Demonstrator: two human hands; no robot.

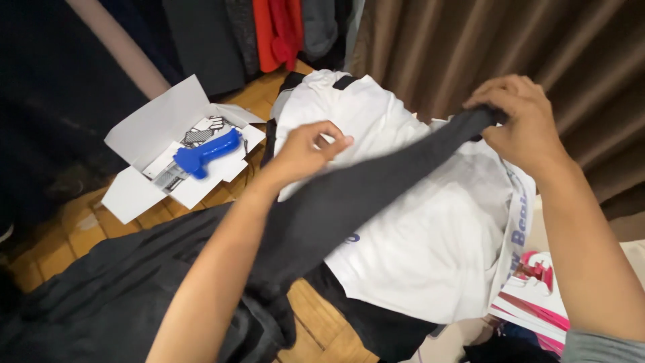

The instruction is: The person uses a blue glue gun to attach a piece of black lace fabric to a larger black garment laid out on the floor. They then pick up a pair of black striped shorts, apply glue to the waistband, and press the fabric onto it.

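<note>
the right hand [521,117] pinches the end of a dark grey sleeve [376,185], pulled taut above a white t-shirt [416,228]; the left hand [306,151] closes on the sleeve's upper edge. the garment's body pools at the lower left. left of it, an open white box [151,144] holding a blue tool [205,153] sits on the wooden floor [74,228]. brown curtains [470,47] close the right side.

Wooden floor [316,323] with clothes and a box on it

An open white box [144,141] holding a blue-handled tool [205,153] sits on the boards at left. A white shirt [416,235] lies spread beside it over something black, a dark garment [101,296] covers the near left, and pink-and-white printed sheets [537,296], perhaps magazines, lie at right.
</note>
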